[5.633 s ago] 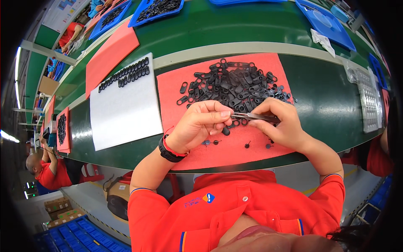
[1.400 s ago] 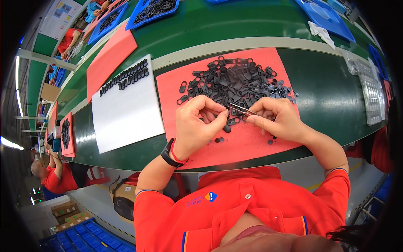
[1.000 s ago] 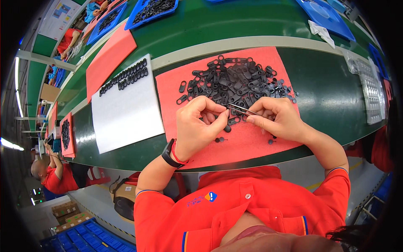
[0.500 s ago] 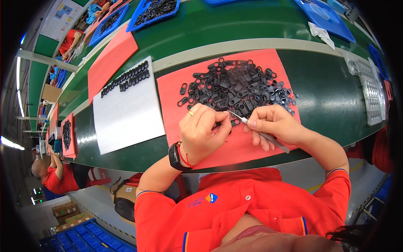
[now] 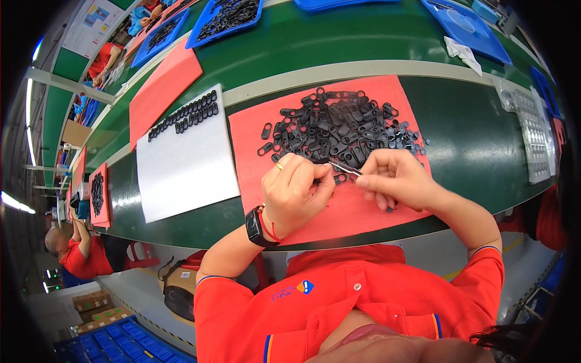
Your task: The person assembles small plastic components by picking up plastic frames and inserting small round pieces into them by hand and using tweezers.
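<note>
1. Nearest is the red shirt [image 5: 345, 302], of soft fabric, with an orange and blue emblem [image 5: 304, 287] on the chest; small lettering stands beside it.
2. The left hand [image 5: 295, 189] has curled fingers, wears a thin yellow ring [image 5: 279, 166], and at its wrist are a dark watch [image 5: 257, 227] with squarish face and a red cord. Something dark shows at the fingertips, but I cannot tell if these fingers pinch it.
3. The right hand [image 5: 399, 181] has its grip pressed around slender metal tweezers [image 5: 347, 169]. Their points meet the left fingertips, over the mat.
4. Under the hands lies the pinkish-red mat [image 5: 357, 221], matte and foam-like, on the smooth, glossy green surface [image 5: 463, 151].
5. Just beyond the hands, the black parts [image 5: 339, 124] are piled on this mat; they are flat, elongated, with rounded ends, and many have a round hole. Small grey-blue discs [image 5: 402, 136] lie at the pile's right edge.
6. Left of the mat, a white sheet [image 5: 187, 172] carries similar black pieces in two neat rows [image 5: 184, 115].
7. To the right is a clear plastic tray [image 5: 535, 142] with moulded pockets.
8. Farther, a blue tray [image 5: 256, 19] holds more black pieces; at far left, a pale board [image 5: 91, 27] bears print too small to read.
</note>
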Tool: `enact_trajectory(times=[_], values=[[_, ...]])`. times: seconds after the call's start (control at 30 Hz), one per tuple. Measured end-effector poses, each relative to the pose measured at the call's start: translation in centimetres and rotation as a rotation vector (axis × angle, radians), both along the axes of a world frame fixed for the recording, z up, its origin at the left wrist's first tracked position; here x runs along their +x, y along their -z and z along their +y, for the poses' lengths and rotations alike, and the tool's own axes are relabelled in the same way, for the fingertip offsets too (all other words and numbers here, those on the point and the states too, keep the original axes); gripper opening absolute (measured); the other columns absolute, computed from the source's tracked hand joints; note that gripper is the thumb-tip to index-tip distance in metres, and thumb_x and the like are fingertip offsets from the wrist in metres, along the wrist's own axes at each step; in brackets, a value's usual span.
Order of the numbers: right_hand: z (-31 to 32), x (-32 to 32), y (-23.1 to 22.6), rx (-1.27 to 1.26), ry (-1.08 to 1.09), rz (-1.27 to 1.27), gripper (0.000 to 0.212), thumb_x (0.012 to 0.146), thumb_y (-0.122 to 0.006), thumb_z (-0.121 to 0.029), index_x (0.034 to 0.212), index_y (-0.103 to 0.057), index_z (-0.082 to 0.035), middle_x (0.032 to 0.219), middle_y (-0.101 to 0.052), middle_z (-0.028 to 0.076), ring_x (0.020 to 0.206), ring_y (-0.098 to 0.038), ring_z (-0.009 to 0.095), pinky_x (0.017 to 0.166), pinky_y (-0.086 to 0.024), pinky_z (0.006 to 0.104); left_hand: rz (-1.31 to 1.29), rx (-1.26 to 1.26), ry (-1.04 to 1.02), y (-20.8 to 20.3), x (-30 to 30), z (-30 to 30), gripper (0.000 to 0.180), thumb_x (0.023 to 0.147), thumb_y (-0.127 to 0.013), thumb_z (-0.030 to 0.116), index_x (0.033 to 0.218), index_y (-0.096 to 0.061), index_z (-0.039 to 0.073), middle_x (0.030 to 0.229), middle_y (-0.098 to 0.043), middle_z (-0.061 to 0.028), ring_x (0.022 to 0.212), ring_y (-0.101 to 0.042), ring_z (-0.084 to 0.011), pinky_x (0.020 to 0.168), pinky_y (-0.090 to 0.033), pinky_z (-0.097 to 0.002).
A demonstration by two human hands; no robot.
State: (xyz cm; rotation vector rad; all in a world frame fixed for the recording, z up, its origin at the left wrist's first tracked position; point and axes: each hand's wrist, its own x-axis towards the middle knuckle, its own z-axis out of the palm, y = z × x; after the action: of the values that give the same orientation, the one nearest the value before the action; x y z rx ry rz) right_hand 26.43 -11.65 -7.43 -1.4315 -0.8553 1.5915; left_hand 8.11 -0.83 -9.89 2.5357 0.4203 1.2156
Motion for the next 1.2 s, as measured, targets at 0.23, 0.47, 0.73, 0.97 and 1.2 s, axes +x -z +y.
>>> enact_trajectory(times=[0.23,0.47,0.73,0.97,1.2], values=[[0.0,0.2,0.1,-0.027,-0.068,0.112,0.015,0.088,-0.062,-0.014,0.085,-0.056,-0.001,0.066,-0.062,0.006,0.048,-0.056,0.008,0.041,-0.041,0.0195,-0.009,0.012,0.005,0.2,0.0,-0.1,0.018,0.060,-0.071,-0.004,0.066,-0.055,0.004,0.059,-0.049,-0.0045,0.051,-0.048,-0.0197,0.044,-0.038,-0.0292],[-0.3,-0.1,0.0,0.049,-0.082,-0.071,0.016,0.090,-0.060,-0.014,0.083,-0.055,-0.001,0.066,-0.062,0.006,0.047,-0.056,0.008,0.041,-0.042,0.0193,0.019,-0.013,-0.015,-0.8,0.1,-0.2,0.018,0.060,-0.071,-0.004,0.066,-0.056,0.005,0.057,-0.049,-0.0025,0.047,-0.046,-0.0165,0.043,-0.036,-0.0268],[-0.5,-0.3,0.1,0.207,-0.038,-0.139,0.020,0.087,-0.064,-0.017,0.081,-0.055,0.000,0.065,-0.062,0.005,0.051,-0.060,0.009,0.043,-0.044,0.0209,-0.032,0.144,-0.043,-0.8,0.0,0.1,0.020,0.061,-0.073,-0.003,0.070,-0.057,0.005,0.058,-0.049,-0.0017,0.046,-0.048,-0.0158,0.041,-0.036,-0.0261],[-0.6,-0.2,0.9,0.377,0.003,-0.367,0.013,0.082,-0.068,-0.008,0.083,-0.057,0.000,0.067,-0.062,0.002,0.055,-0.058,0.005,0.047,-0.044,0.0186,-0.095,0.068,-0.092,-1.0,-0.1,0.7,0.019,0.063,-0.072,-0.005,0.073,-0.059,0.004,0.061,-0.055,-0.0034,0.047,-0.050,-0.0160,0.042,-0.038,-0.0261],[0.3,1.8,1.0,0.503,0.185,-0.489,0.011,0.083,-0.066,-0.006,0.085,-0.057,0.001,0.066,-0.060,0.002,0.052,-0.055,0.003,0.046,-0.041,0.0174,0.328,-0.284,0.370,-1.9,-0.9,0.9,0.018,0.068,-0.069,-0.007,0.082,-0.069,0.004,0.068,-0.060,-0.0050,0.059,-0.057,-0.0150,0.050,-0.043,-0.0237]])
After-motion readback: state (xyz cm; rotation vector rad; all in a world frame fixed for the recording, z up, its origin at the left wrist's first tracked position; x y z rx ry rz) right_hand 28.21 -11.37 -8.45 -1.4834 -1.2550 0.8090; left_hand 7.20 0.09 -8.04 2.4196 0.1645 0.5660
